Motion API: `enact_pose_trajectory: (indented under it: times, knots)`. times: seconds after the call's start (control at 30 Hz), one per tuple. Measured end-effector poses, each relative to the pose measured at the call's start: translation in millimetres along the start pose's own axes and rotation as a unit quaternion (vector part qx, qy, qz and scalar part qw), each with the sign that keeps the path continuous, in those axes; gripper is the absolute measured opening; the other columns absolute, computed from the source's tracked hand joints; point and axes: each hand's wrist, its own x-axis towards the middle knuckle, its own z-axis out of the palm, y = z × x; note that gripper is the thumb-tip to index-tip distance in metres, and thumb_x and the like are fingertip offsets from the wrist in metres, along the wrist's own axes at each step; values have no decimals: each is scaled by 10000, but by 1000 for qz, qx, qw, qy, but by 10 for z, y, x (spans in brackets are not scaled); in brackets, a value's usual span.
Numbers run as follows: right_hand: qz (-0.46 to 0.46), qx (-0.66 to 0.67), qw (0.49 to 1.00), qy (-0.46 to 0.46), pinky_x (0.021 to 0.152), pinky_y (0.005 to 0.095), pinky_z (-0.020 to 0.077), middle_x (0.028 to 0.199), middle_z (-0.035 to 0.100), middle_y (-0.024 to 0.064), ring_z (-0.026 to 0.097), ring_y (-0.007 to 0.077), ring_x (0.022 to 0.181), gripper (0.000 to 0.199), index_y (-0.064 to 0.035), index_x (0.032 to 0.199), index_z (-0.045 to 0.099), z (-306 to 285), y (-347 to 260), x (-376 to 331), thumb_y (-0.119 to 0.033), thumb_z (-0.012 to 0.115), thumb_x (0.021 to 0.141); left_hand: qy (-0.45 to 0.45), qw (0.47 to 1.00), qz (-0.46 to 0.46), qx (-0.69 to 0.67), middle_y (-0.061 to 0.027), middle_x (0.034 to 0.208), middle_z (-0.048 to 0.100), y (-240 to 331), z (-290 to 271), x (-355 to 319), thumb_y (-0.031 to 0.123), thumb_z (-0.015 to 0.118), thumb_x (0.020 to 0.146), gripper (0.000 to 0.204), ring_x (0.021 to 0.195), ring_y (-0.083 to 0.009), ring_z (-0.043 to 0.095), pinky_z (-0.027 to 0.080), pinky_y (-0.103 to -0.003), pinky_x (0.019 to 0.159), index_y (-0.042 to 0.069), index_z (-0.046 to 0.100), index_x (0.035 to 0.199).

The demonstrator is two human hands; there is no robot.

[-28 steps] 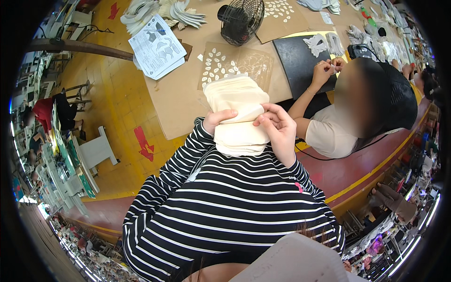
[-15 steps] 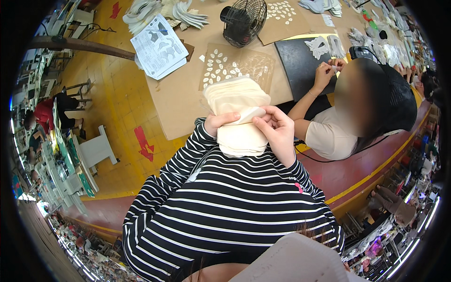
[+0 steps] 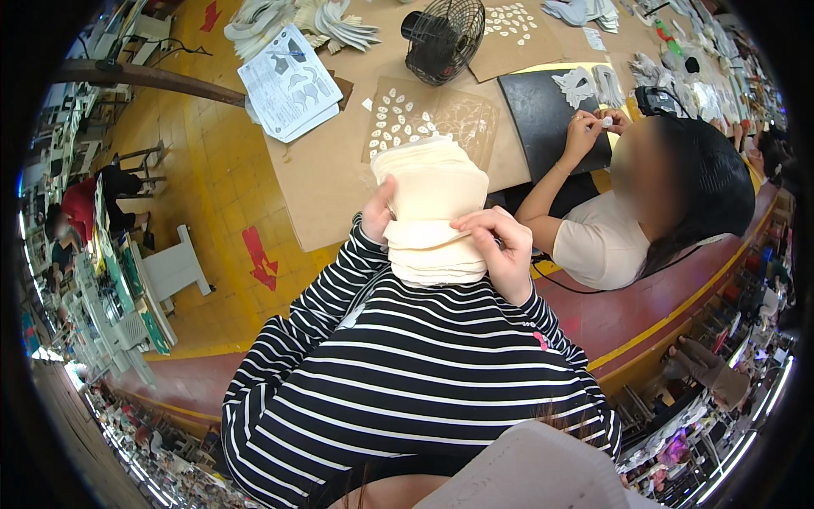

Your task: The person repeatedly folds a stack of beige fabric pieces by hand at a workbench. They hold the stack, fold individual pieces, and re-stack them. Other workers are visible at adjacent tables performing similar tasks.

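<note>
A thick stack of cream fabric pieces [image 3: 437, 191] with rounded corners lies over the table's near edge, close to my striped top. My left hand [image 3: 377, 212] grips the stack's left side, thumb up along the edge, its other fingers hidden. At the near part, a loose cream fabric piece [image 3: 424, 235] lies across the stack with its edge slightly lifted. My right hand [image 3: 502, 246] pinches the right end of that piece between thumb and curled fingers. More layered cream edges show below it, against my front.
Beyond the stack, small white oval pieces [image 3: 392, 119] lie on a brown sheet. A black fan [image 3: 443, 42] and printed papers [image 3: 288, 85] stand farther off. On the right, a co-worker [image 3: 602, 237] handles a small white piece beside a black board [image 3: 543, 119].
My left thumb has moved off the folded piece to the stack's left edge. The fold has come down toward me, with my right hand still on its end.
</note>
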Motion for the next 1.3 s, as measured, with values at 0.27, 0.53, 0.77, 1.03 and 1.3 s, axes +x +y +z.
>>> enact_pose_trajectory:
  times: [0.27,0.53,0.77,1.03,1.3]
  knots:
    - [144,199,968,48,797,232,501,874,737,143,676,120,843,357,43,1323,443,92,6,-43,-45,536,989,127,978,-64,151,-194,1310,577,-11,431,20,237,564,952,551,1181,-270,596,481,-368,1013,-36,415,1406]
    - [156,221,961,58,795,233,519,877,733,150,684,134,847,414,51,1354,409,113,-32,-46,-8,552,971,131,963,-59,227,-178,1269,601,14,452,-3,222,593,923,539,1142,-254,609,492,-350,974,-34,455,1378]
    - [169,239,955,53,784,234,525,868,730,153,687,138,837,421,51,1354,402,111,-44,-53,-13,562,969,123,968,-43,213,-184,1264,603,-24,464,-19,225,607,913,543,1139,-256,611,495,-351,971,-39,464,1366]
    - [158,192,967,61,741,212,522,856,734,150,687,128,834,333,47,1255,490,114,-6,-85,-17,606,950,144,965,-74,206,-190,1225,622,1,476,-35,227,612,909,528,1090,-255,638,523,-345,937,-45,485,1344]
    - [197,198,957,82,725,198,523,844,732,153,696,126,800,251,77,1151,567,98,-85,-30,-26,639,933,116,958,-56,255,-176,1250,608,-6,535,-22,226,634,901,549,1143,-253,611,500,-348,973,-37,474,1355]
